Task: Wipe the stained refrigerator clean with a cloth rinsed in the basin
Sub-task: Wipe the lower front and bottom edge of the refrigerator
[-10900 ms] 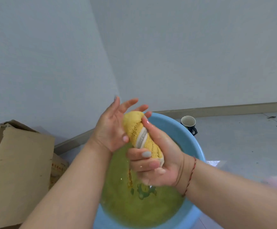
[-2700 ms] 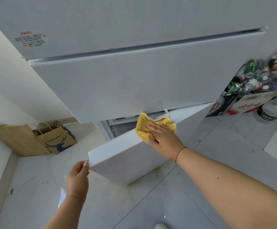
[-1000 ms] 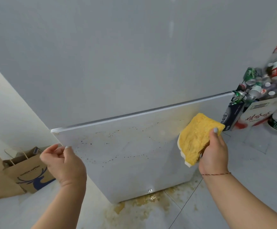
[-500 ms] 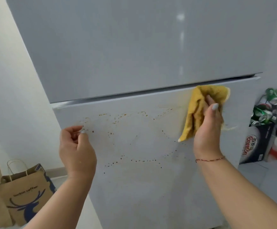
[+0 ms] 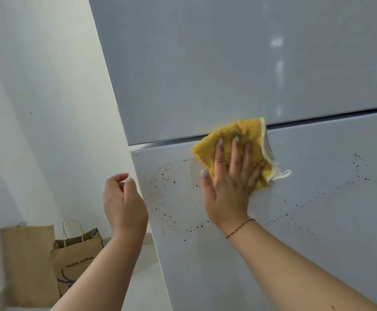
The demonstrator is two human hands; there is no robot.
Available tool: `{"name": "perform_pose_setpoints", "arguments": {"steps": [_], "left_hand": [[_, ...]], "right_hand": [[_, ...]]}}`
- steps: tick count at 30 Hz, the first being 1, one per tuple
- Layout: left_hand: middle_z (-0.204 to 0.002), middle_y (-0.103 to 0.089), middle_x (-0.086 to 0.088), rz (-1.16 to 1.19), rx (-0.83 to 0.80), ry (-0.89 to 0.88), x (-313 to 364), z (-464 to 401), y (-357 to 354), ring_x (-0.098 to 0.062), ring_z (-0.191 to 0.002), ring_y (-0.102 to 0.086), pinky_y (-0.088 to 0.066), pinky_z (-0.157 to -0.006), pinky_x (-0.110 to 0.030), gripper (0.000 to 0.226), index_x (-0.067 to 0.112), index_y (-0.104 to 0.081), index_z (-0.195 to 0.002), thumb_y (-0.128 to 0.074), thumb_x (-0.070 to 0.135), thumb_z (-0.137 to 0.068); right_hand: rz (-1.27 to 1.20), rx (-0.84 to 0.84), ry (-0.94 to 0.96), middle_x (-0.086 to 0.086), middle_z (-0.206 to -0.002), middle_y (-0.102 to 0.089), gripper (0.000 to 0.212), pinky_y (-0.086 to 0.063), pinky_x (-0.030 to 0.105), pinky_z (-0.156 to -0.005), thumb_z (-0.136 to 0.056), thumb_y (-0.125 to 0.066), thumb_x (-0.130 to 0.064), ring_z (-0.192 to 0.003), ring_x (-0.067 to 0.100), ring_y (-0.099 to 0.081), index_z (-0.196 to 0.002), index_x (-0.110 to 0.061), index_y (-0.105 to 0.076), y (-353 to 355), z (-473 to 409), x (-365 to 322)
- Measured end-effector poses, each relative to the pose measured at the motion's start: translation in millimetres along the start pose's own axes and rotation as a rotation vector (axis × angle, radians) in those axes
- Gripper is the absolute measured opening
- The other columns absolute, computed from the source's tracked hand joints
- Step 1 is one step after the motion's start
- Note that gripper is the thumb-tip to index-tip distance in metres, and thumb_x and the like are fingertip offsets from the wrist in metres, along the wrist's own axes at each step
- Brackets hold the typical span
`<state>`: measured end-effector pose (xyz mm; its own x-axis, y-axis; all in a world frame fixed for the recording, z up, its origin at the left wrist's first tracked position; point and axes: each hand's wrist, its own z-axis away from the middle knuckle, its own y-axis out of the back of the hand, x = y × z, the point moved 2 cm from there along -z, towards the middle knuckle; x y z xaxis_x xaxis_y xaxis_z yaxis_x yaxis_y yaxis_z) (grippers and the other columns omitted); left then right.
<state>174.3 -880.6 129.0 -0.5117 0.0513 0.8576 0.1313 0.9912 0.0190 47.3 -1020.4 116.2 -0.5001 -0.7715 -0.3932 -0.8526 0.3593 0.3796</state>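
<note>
Glossy smooth refrigerator [image 5: 228,63], fluffy yellow terry cloth [image 5: 239,133], matt brown paper bag [image 5: 77,259]

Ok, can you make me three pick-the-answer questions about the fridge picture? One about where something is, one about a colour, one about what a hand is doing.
1. Where is the cloth?
A. on the floor
B. at the top of the lower fridge door, by the gap
C. in a bag

2. What colour is the cloth?
A. blue
B. pink
C. yellow

3. What is the right hand doing?
A. pressing the cloth flat on the door
B. hanging idle
C. holding a bottle

Answers: 1 B, the cloth's top edge reaches the gap between the two doors. 2 C, it is yellow with a white border. 3 A, straight fingers lie spread over the cloth against the door, while the left hand holds nothing.
</note>
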Motion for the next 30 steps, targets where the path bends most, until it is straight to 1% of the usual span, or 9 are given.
{"name": "perform_pose_setpoints", "arguments": {"steps": [4,9,12,15,18,21,24,27,30], "left_hand": [[-0.111,-0.06,0.003,0.077,-0.099,0.071,-15,-17,3,-0.02,-0.11,-0.053,-0.04,-0.097,-0.042,0.035,0.024,-0.058,-0.108,-0.03,0.043,-0.101],[-0.095,-0.067,-0.003,0.226,-0.205,0.154,-15,-19,1,-0.021,-0.096,-0.059,-0.042,-0.083,-0.039,0.052,0.019,-0.064,-0.096,-0.02,0.044,-0.104],[-0.098,-0.069,-0.003,0.247,-0.215,0.162,-18,-21,3,-0.02,-0.098,-0.06,-0.041,-0.086,-0.039,0.053,0.021,-0.066,-0.095,-0.018,0.043,-0.104],[-0.1,-0.07,-0.002,0.254,-0.225,0.175,-21,-23,4,-0.019,-0.099,-0.061,-0.041,-0.088,-0.04,0.055,0.02,-0.067,-0.095,-0.018,0.042,-0.105],[-0.1,-0.07,-0.001,0.259,-0.245,0.192,-24,-26,6,-0.019,-0.099,-0.061,-0.041,-0.088,-0.04,0.055,0.02,-0.067,-0.095,-0.018,0.042,-0.105],[-0.1,-0.071,-0.001,0.277,-0.278,0.222,-26,-30,8,-0.018,-0.1,-0.061,-0.041,-0.089,-0.04,0.057,0.021,-0.069,-0.094,-0.018,0.044,-0.104],[-0.094,-0.072,-0.001,0.346,-0.319,0.29,-30,-38,11,-0.017,-0.097,-0.062,-0.04,-0.089,-0.039,0.064,0.017,-0.07,-0.096,-0.016,0.05,-0.102],[-0.093,-0.07,-0.007,0.471,-0.347,0.377,-36,-44,13,-0.022,-0.102,-0.063,-0.039,-0.096,-0.042,0.07,0.014,-0.065,-0.116,-0.014,0.059,-0.099],[-0.093,-0.071,-0.01,0.567,-0.365,0.435,-41,-43,16,-0.027,-0.107,-0.063,-0.04,-0.1,-0.046,0.073,0.012,-0.057,-0.128,-0.013,0.062,-0.097]], "right_hand": [[0.056,-0.14,0.287,0.005,-0.162,-0.007,0.07,0.01,0.053,-0.116,-0.095,-0.007,-0.059,-0.148,0.027,0.003,-0.154,-0.022,-0.017,-23,13,-44],[0.035,-0.219,0.579,-0.005,-0.154,-0.033,0.059,0.002,0.047,-0.118,-0.099,-0.015,-0.053,-0.146,0.018,-0.017,-0.143,-0.028,-0.044,-27,20,-37],[-0.016,-0.1,0.601,-0.01,-0.13,-0.061,0.049,-0.014,0.05,-0.115,-0.1,-0.027,-0.047,-0.129,0.014,-0.046,-0.117,-0.03,-0.069,-15,27,-11],[-0.049,0.037,0.496,-0.011,-0.115,-0.068,0.038,-0.016,0.05,-0.113,-0.099,-0.039,-0.041,-0.115,0.013,-0.057,-0.108,-0.025,-0.072,-3,28,4],[-0.014,0.059,0.343,-0.002,-0.131,-0.059,0.045,-0.002,0.05,-0.117,-0.099,-0.036,-0.042,-0.124,0.017,-0.048,-0.131,-0.018,-0.058,-3,24,1],[-0.015,-0.056,0.288,-0.001,-0.156,-0.028,0.057,0.013,0.048,-0.116,-0.1,-0.019,-0.047,-0.143,0.018,-0.022,-0.148,-0.02,-0.035,-11,17,-19],[0.053,-0.159,0.391,-0.004,-0.159,-0.009,0.063,0.02,0.046,-0.114,-0.098,-0.01,-0.052,-0.147,0.014,-0.006,-0.152,-0.022,-0.021,-22,6,-55],[0.126,-0.252,0.565,-0.005,-0.161,-0.004,0.066,0.026,0.043,-0.111,-0.097,-0.009,-0.057,-0.148,0.013,0.004,-0.154,-0.025,-0.012,-37,6,-79],[0.183,-0.317,0.692,-0.004,-0.161,-0.008,0.064,0.018,0.046,-0.115,-0.097,-0.016,-0.055,-0.149,0.015,0.002,-0.153,-0.025,-0.015,-50,21,-72]]}}
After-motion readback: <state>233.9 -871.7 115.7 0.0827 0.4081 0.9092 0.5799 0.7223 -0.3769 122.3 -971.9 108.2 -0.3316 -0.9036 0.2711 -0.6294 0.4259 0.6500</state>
